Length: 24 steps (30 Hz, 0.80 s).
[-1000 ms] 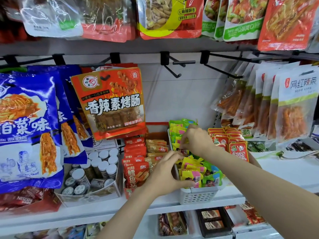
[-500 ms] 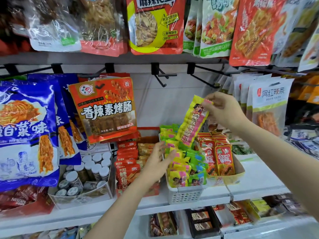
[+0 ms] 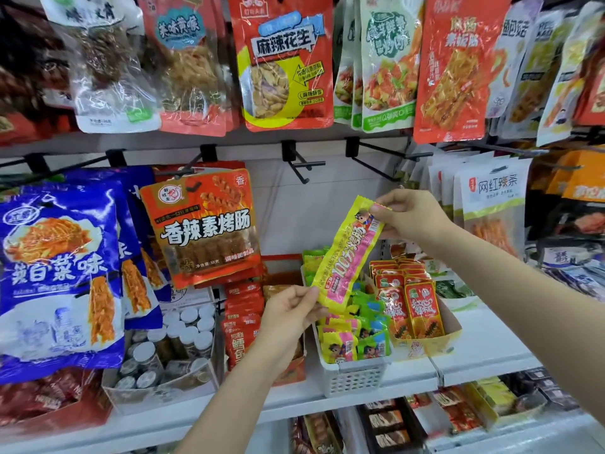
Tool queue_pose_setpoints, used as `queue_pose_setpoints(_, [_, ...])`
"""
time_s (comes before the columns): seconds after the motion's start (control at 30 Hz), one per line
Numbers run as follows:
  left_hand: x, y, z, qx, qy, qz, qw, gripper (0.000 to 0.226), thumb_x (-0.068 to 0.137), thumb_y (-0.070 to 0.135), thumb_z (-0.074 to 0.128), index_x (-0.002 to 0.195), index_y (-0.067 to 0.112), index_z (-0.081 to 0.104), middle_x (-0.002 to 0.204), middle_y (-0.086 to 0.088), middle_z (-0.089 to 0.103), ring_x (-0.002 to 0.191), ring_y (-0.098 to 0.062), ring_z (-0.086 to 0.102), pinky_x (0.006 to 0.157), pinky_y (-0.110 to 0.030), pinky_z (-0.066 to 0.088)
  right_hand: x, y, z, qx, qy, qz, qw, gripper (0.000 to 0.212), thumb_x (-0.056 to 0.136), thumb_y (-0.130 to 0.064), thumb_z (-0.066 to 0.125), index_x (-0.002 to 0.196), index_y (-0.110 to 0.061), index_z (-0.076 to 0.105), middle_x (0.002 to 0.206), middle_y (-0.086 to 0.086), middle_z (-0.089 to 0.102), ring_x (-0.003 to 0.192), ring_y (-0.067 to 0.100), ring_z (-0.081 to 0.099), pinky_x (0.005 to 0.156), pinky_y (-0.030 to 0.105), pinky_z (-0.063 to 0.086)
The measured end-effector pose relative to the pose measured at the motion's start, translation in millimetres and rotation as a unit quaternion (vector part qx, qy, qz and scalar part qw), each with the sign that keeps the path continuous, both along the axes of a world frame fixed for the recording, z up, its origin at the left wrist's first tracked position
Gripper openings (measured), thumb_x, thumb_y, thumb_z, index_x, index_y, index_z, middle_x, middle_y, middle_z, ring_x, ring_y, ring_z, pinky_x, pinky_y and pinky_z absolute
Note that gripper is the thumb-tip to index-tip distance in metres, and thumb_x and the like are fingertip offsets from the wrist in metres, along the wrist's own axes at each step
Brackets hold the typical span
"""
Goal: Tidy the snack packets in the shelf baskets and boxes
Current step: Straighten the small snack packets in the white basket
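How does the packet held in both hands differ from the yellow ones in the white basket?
The held packet is lifted clear and slanted, stretched between the left hand and right hand; the basket packets stand packed in the white basket. The held packet shows its whole length; theirs is mostly hidden. Both are yellow and pink.

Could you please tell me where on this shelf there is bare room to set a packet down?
The white shelf is bare right of the cardboard box of red packets. The wall under the empty hooks is clear. The white basket and jar box are crowded.
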<state>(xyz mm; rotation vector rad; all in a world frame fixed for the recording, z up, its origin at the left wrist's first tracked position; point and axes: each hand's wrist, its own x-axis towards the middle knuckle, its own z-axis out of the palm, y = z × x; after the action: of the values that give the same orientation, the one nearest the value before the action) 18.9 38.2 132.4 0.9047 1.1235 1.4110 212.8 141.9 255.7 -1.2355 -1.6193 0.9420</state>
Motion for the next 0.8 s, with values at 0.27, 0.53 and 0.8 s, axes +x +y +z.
queue_pose_setpoints(0.27, [1, -3, 4, -0.083, -0.193, -0.076, 0.975, 0.038, 0.100, 0.035, 0.047, 0.117, 0.004, 0.061, 0.119, -0.017, 0.068, 0.109, -0.028, 0.064, 0.093, -0.041, 0.054, 1, -2, -3, -0.028, 0.076, 0.059, 0.995, 0.008, 0.094, -0.015, 0.062, 0.096, -0.008, 0.059, 0.093, 0.020, 0.072, 0.068, 0.013, 0.071, 0.058, 0.021, 0.056])
queue_pose_setpoints(0.53, [0, -7, 10, -0.066, -0.425, -0.198, 0.881, 0.069, 0.064, -0.004, 0.085, 0.127, -0.011, 0.057, 0.109, -0.026, 0.063, 0.082, -0.026, 0.065, 0.067, -0.026, 0.060, -3, 0, -7, -0.008, 0.163, 0.143, 0.976, 0.005, 0.097, -0.013, 0.057, 0.093, -0.013, 0.060, 0.091, 0.003, 0.063, 0.081, 0.016, 0.064, 0.077, 0.031, 0.057])
queue_pose_setpoints(0.8, [8, -7, -4, 0.058, -0.012, 0.003, 0.998, 0.034, 0.073, 0.003, 0.081, 0.102, 0.018, 0.074, 0.103, -0.005, 0.076, 0.096, -0.017, 0.072, 0.073, -0.017, 0.054, 14, 5, -8, -0.115, 0.075, 0.153, 0.979, 0.038, 0.086, -0.043, 0.065, 0.114, -0.017, 0.069, 0.104, 0.010, 0.074, 0.095, 0.023, 0.072, 0.082, 0.034, 0.060])
